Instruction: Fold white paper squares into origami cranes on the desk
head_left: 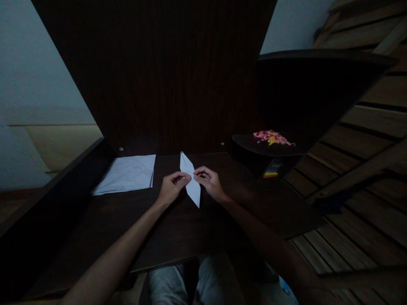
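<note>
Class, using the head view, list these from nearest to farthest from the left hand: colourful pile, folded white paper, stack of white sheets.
1. Folded white paper: held by the left hand, on its right side.
2. Stack of white sheets: on the desk, to the hand's left.
3. Colourful pile: on the shelf, well over to the right.

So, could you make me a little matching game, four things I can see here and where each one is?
Things:
1. folded paper
2. white sheets
3. colourful pieces
4. wooden slats

Places:
A. on the curved shelf
B. between the fingers of the left hand and right hand
C. along the picture's right edge
D. on the dark tabletop, at its left side

Pairs: 1-B, 2-D, 3-A, 4-C
</note>
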A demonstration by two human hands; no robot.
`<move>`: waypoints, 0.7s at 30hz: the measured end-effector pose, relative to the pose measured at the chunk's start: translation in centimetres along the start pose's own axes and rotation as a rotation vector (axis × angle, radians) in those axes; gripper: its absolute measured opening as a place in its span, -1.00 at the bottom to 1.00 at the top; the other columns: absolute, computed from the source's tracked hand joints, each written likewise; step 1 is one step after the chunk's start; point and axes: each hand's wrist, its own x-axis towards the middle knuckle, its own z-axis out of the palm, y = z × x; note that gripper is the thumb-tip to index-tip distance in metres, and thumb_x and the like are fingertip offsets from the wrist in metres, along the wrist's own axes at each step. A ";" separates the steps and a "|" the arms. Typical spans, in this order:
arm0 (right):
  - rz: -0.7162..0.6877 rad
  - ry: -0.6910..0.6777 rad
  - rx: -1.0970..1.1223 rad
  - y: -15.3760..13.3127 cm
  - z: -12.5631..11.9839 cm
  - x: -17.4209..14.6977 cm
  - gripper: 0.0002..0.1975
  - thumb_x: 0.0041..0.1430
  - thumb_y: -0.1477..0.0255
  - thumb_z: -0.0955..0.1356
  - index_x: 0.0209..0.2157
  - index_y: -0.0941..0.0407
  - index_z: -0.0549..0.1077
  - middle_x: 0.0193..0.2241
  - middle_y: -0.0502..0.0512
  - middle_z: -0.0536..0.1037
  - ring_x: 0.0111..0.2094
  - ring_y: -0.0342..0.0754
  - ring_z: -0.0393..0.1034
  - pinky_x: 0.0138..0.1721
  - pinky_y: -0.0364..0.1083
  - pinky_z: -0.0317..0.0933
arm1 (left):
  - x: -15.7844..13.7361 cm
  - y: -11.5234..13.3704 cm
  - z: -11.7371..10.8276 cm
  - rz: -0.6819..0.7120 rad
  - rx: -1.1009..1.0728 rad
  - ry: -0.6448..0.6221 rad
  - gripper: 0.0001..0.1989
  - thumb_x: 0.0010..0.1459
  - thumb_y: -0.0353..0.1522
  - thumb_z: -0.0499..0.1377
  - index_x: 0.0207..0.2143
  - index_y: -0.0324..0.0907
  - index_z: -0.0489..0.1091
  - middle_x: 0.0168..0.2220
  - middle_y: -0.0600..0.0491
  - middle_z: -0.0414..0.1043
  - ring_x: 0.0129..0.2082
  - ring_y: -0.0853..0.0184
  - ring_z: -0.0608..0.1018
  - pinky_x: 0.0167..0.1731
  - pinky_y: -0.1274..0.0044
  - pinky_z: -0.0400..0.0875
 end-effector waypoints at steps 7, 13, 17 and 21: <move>0.014 0.018 0.057 0.9 0.1 0.0 -0.69 -0.09 0.39 0.43 -0.27 0.08 0.33 -0.34 0.03 0.43 -0.36 -0.13 0.37 -0.32 -0.12 0.32 | -0.2 -0.1 0.1 0.026 0.030 0.014 -0.76 -0.10 -0.26 0.31 -0.38 -0.23 0.51 -0.60 0.12 0.37 -0.62 0.45 0.32 -0.59 0.61 0.18; 0.066 0.031 0.051 1.2 0.2 0.1 -0.62 -0.11 0.42 0.44 -0.22 0.08 0.28 -0.39 0.00 0.42 -0.36 -0.13 0.38 -0.30 -0.11 0.32 | -0.3 0.3 0.3 0.026 0.066 0.061 -0.75 -0.11 -0.28 0.30 -0.36 -0.23 0.52 -0.57 0.10 0.41 -0.60 0.44 0.35 -0.57 0.58 0.23; 0.077 0.039 0.074 1.4 0.2 0.2 -0.66 -0.12 0.43 0.44 -0.26 0.08 0.30 -0.40 -0.01 0.42 -0.35 -0.13 0.38 -0.29 -0.12 0.31 | -0.3 0.5 0.2 0.023 0.069 0.042 -0.75 -0.11 -0.29 0.28 -0.33 -0.21 0.52 -0.58 0.13 0.38 -0.61 0.45 0.33 -0.57 0.59 0.22; 0.060 0.046 0.066 1.3 0.1 0.3 -0.71 -0.11 0.43 0.43 -0.30 0.08 0.32 -0.39 0.00 0.42 -0.33 -0.11 0.38 -0.28 -0.11 0.30 | -0.1 0.1 0.0 0.020 0.042 0.001 -0.73 -0.10 -0.31 0.29 -0.29 -0.22 0.51 -0.64 0.18 0.26 -0.63 0.48 0.27 -0.60 0.61 0.15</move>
